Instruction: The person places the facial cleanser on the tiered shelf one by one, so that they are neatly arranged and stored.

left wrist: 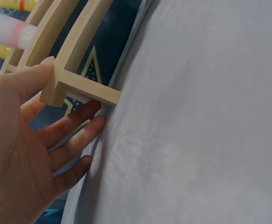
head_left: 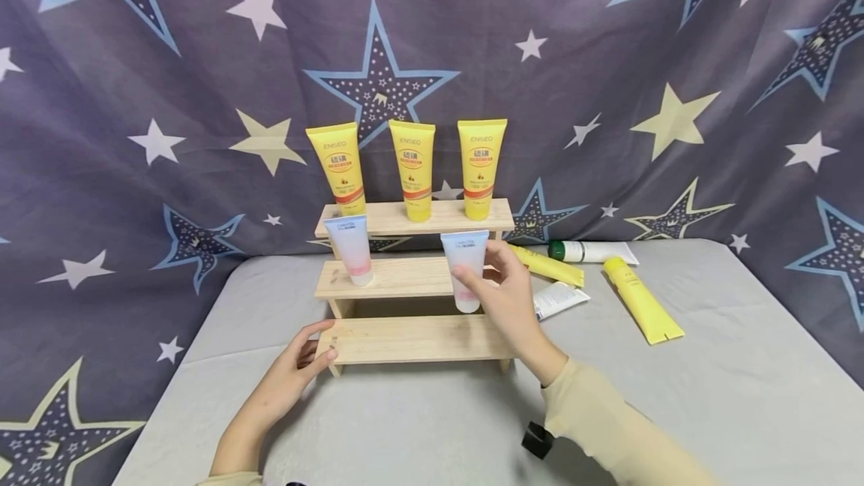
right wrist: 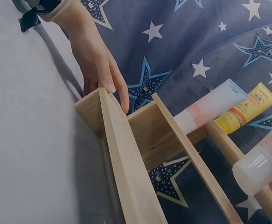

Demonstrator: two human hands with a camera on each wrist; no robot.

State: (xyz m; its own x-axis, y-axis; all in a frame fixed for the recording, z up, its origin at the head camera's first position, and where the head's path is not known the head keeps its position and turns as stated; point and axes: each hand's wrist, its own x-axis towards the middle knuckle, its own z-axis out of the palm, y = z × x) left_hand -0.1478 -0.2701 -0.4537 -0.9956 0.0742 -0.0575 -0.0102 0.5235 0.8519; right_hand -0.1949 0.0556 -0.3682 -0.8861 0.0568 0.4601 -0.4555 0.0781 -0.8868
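A three-step wooden display rack [head_left: 412, 340] stands on the cloth. My left hand [head_left: 286, 381] grips the left end of its lowest step, thumb on top; the left wrist view shows the other fingers spread below that end. My right hand [head_left: 509, 302] holds a squeeze tube [head_left: 466, 268], pale blue fading to pink with a white cap, cap down by the right part of the middle step. Whether the cap touches wood I cannot tell. A matching tube [head_left: 352, 250] stands at the middle step's left. Yellow tubes [head_left: 413, 167] stand across the top step.
Right of the rack lie a yellow tube [head_left: 641, 302], another yellow tube [head_left: 550, 267], a white tube with a green cap [head_left: 597, 251] and a white tube [head_left: 560, 298] partly behind my right hand. A star-patterned curtain [head_left: 432, 36] hangs behind. A small black object [head_left: 538, 439] is beside my right sleeve.
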